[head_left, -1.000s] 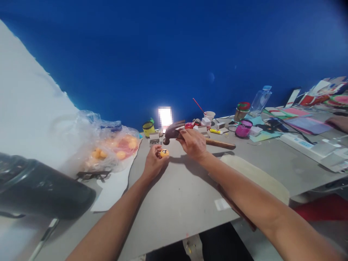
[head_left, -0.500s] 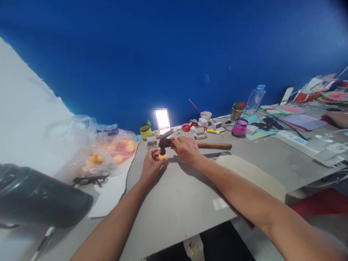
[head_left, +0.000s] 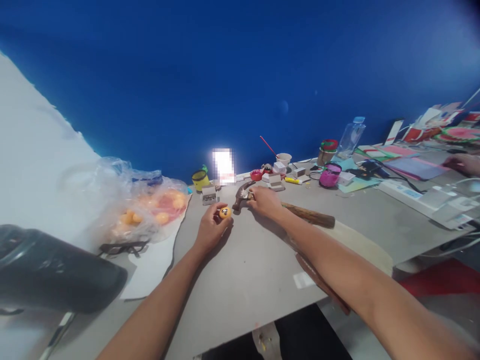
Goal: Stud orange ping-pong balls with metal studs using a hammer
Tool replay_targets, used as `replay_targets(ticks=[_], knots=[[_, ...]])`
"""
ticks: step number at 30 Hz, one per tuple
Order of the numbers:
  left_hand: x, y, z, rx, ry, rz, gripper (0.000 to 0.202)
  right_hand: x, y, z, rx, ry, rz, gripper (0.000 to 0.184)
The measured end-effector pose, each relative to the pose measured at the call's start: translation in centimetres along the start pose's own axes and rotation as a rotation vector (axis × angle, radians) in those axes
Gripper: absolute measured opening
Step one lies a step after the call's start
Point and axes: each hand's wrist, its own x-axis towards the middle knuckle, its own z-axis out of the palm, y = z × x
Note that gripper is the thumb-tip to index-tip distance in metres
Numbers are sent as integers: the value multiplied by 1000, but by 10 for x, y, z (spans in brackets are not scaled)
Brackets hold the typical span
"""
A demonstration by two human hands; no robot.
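Note:
My left hand point(head_left: 210, 230) rests on the grey table point(head_left: 240, 270) and pinches a small orange ball point(head_left: 225, 212) with dark marks on it. My right hand point(head_left: 264, 201) lies on a claw hammer point(head_left: 242, 195) just behind its dark head, fingers curled over the neck. The hammer lies flat on the table, its wooden handle point(head_left: 313, 216) running right. The head sits just right of the ball, a small gap between them.
A clear plastic bag of orange balls point(head_left: 150, 205) lies left, glasses point(head_left: 122, 247) in front of it. A black object point(head_left: 52, 270) fills the near left. Small boxes, cups, a pink tub point(head_left: 330, 176), a bottle point(head_left: 350, 137) and papers crowd the back right. Another person's hand point(head_left: 463, 162) shows far right.
The hammer head came down onto the ball half a second ago; now it lies flat on the table to the right of the ball, and the ball shows again in my left fingers.

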Motion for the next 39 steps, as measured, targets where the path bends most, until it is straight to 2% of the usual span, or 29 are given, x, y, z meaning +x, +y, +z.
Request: replay_targets(ticks=[5, 12, 21, 27, 39], knots=[[2, -5, 0, -37, -19, -7, 42, 1, 2, 8, -46, -60, -2, 24], [0, -6, 3, -108, -46, -15, 46, 0, 4, 19, -145, 60, -55, 35], [1, -6, 2, -89, -52, 36, 34, 6, 1, 16, -52, 176, -161, 23], [3, -8, 3, -113, -46, 10, 30, 25, -11, 19, 11, 223, -154, 20], [7, -9, 1, -62, -86, 36, 34, 53, -48, 27, 135, 194, -113, 26]])
